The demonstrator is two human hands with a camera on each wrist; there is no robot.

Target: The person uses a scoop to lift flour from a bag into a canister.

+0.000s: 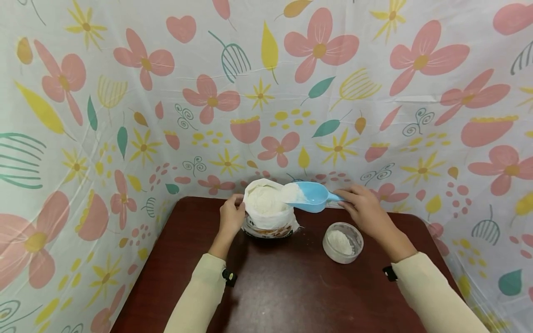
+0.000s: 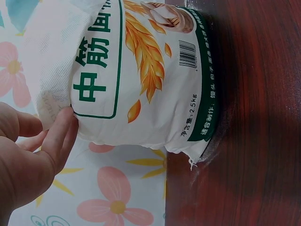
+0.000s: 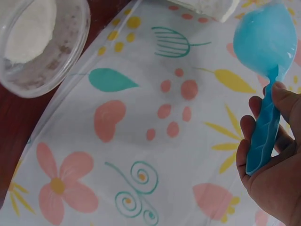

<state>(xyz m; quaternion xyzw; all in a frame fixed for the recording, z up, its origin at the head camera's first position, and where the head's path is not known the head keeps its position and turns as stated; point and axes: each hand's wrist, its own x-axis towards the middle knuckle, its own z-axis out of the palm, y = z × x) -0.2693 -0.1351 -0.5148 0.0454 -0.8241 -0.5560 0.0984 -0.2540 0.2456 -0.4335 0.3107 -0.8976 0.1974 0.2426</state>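
Scoop of light-blue plastic [image 1: 314, 196] bearing white powder [image 1: 292, 192]

Head: its tip overlaps the right rim of a white printed flour bag [image 1: 270, 219], near a round clear tub [image 1: 339, 258]; holding level should limit spills. Left wrist: left hand [image 2: 33, 162], part-closed, pinches the bag's edge. Right wrist: right hand [image 3: 277, 183] curls round the handle [image 3: 263, 136].

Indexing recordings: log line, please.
left hand: holds white woven bag; right hand: holds blue plastic scoop, white powder in it; round clear bowl: powder inside

At twelve o'clock we see white cloth [image 1: 258, 60] patterned in pink, yellow and teal. Our scoop [image 1: 313, 196] is sky-blue, our bag [image 2: 136, 117] white, green and orange.
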